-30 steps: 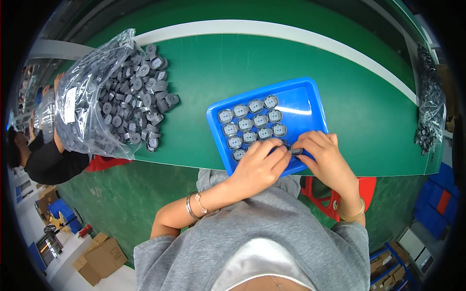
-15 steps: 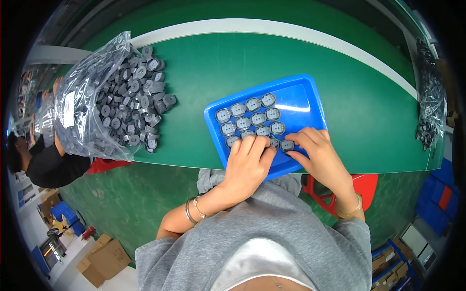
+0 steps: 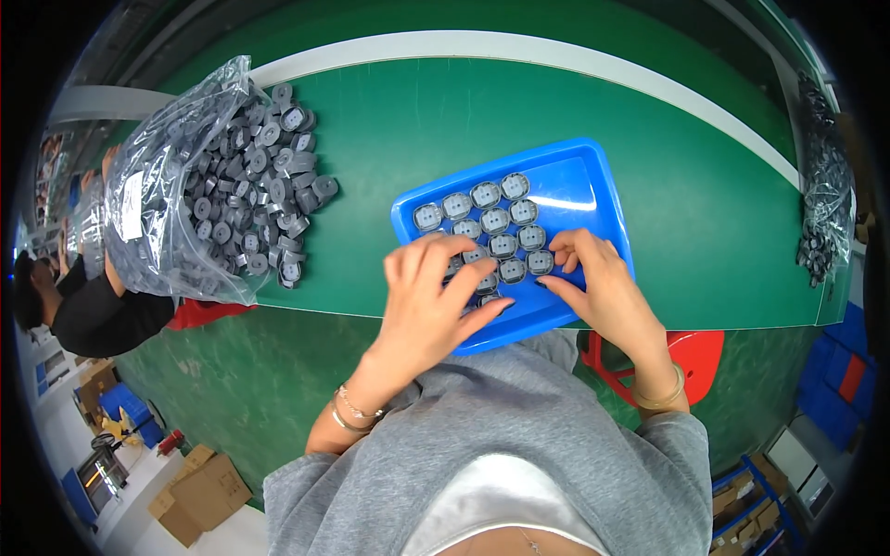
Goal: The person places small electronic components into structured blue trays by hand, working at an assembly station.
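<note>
A blue tray (image 3: 607,199) holds rows of small round grey plastic caps (image 3: 502,246), their hollow sides up. Over the tray's near left part is my left hand (image 3: 422,296), thumb and index finger apart around caps near the front rim. Its fingers hide several caps, and whether the fingertips touch one I cannot tell. My right hand (image 3: 603,295) hovers over the tray's right part, thumb and fingers apart, beside the end cap (image 3: 540,262) of a row. Nothing shows in its grasp.
A clear plastic bag (image 3: 153,199) spills a heap of grey caps (image 3: 269,185) on the green table (image 3: 371,120) at left. Another bag of dark parts (image 3: 820,185) lies far right. A person in black (image 3: 111,315) sits at left. A red stool (image 3: 695,366) stands below the table edge.
My left hand has moved left and its fingers have spread. My right hand has let go of the end cap, which now sits in line with its row. The tray has shifted slightly toward me.
</note>
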Available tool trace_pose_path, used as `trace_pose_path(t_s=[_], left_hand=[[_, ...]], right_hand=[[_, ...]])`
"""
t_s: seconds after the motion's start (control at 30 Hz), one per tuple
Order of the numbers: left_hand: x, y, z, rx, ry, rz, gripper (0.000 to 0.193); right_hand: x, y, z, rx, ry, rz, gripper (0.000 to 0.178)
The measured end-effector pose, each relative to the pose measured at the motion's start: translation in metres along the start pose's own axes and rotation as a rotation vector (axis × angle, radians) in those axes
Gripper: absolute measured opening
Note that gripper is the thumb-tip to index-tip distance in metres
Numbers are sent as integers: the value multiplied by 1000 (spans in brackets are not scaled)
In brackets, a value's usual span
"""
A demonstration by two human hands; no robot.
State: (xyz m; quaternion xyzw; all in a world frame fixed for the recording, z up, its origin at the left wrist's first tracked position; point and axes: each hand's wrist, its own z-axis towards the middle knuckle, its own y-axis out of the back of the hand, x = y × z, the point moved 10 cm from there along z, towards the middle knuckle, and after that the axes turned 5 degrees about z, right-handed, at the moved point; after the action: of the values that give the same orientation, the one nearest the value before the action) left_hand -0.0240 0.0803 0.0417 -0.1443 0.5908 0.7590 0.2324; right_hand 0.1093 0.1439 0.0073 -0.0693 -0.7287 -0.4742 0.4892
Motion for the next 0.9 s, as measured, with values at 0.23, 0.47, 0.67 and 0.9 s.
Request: trace_pose_path(t_s=[0.23,0.47,0.67,0.9], left_hand=[[6,4,-22,187,1,123,46],[5,-4,-25,267,57,156,36],[5,-3,-28,254,66,142,33],[5,-3,-26,268,63,88,34]], right_hand=[[29,2,0,5,184,-131,39],[52,-38,1,213,420,-269,32],[57,-45,-3,228,475,-301,25],[56,-39,-2,211,445,-256,25]])
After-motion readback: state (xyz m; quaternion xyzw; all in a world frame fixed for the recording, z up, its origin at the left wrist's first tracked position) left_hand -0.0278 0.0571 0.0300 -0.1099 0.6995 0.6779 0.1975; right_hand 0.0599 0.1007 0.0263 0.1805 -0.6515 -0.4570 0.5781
